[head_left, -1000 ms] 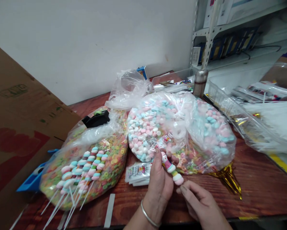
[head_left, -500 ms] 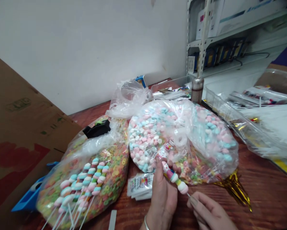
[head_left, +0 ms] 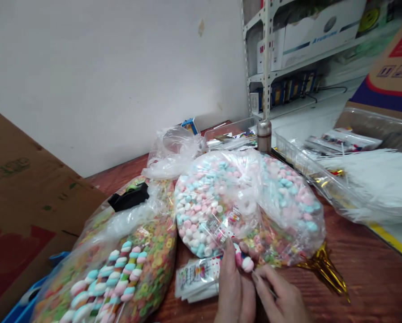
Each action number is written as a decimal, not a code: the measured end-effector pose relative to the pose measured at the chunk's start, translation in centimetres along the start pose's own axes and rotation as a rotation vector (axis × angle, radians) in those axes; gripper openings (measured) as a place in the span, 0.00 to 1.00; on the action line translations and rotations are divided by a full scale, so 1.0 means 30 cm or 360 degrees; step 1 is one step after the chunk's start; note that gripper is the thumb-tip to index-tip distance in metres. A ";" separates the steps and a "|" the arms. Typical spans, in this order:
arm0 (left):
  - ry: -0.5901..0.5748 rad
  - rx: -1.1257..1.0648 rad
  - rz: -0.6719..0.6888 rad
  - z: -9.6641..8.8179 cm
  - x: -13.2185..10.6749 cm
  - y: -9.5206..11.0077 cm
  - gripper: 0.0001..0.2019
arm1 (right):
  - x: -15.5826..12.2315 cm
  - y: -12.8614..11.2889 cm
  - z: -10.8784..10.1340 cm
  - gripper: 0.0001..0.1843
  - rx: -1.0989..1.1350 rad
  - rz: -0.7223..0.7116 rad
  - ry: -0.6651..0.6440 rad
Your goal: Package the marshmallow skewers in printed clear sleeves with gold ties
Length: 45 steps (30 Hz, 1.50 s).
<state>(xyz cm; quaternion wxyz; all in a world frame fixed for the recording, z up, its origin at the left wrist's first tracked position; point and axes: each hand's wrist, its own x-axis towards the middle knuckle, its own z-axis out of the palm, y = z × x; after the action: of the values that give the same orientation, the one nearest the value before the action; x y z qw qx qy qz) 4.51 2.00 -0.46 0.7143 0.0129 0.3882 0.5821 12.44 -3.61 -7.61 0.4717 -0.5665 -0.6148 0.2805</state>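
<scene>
My left hand (head_left: 233, 282) is closed around a small printed clear bag (head_left: 217, 227) and the upper part of a marshmallow skewer (head_left: 247, 264). Only the lower marshmallows show between the fingers; the rest is hidden. The fingers of my right hand (head_left: 278, 291) pinch the skewer's thin stick just below the last marshmallow. Beside my left wrist lies a stack of printed clear bags (head_left: 197, 276). Past my fingers sits a large clear bag of pink, white and blue marshmallows (head_left: 201, 197).
Several finished marshmallow skewers (head_left: 111, 276) lie on a big bag of coloured cereal rings (head_left: 160, 255) at left. A black tape dispenser (head_left: 129, 197) rests on it. Gold foil ties (head_left: 325, 271) lie at right, near a clear tray (head_left: 335, 197) of white sticks. A cardboard box (head_left: 29, 202) stands left.
The marshmallow skewer has slid up into my left hand, so less of it shows. My right hand has come closer to my left. The camera view has shifted.
</scene>
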 end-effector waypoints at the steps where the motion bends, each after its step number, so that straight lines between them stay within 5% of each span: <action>1: -0.0036 -0.0008 0.0000 -0.002 0.002 0.010 0.13 | 0.009 -0.005 -0.008 0.19 0.0130 0.0110 -0.0036; 7: -0.0042 0.0088 0.0146 0.008 0.037 0.068 0.14 | 0.010 -0.011 -0.043 0.14 0.0298 0.0092 -0.0210; 10: -0.0105 0.0102 0.0154 0.010 0.025 0.015 0.10 | 0.001 -0.004 -0.027 0.16 0.0148 -0.0030 -0.0228; 14: -0.0125 0.0079 -0.0029 -0.004 -0.003 -0.048 0.11 | 0.004 -0.005 -0.015 0.17 0.0070 0.0096 -0.0114; 18: -0.0204 0.0062 0.0047 -0.006 0.019 0.009 0.15 | 0.008 -0.002 -0.046 0.14 0.0135 0.0150 -0.0286; 22: -0.0061 0.0033 0.0186 -0.005 0.057 0.055 0.10 | -0.005 0.007 -0.056 0.15 0.0194 0.0195 -0.0401; 27: -0.0230 0.0055 0.0089 -0.023 0.038 -0.032 0.08 | 0.002 -0.012 -0.025 0.17 0.0358 0.0317 -0.0227; 31: -0.0135 0.0072 0.0033 -0.040 0.028 -0.049 0.11 | 0.024 -0.026 -0.035 0.19 0.0505 0.0406 -0.0255; 34: -0.0046 0.0089 0.0093 -0.040 0.043 -0.005 0.12 | 0.017 -0.019 -0.043 0.21 0.0714 0.0515 -0.0333; 40: -0.0034 0.0030 0.0108 -0.024 0.074 0.065 0.10 | -0.008 -0.006 -0.033 0.25 0.1679 0.1196 -0.0773; 45: -0.0097 -0.0098 0.0021 -0.025 0.071 0.068 0.14 | 0.005 -0.036 -0.064 0.22 0.2065 0.1283 -0.0847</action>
<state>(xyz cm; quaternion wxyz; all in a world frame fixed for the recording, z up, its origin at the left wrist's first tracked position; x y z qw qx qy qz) 2.45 4.11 -1.19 0.7220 0.0112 0.3482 0.5977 13.72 -4.05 -5.84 0.4070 -0.2722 -0.1696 0.8553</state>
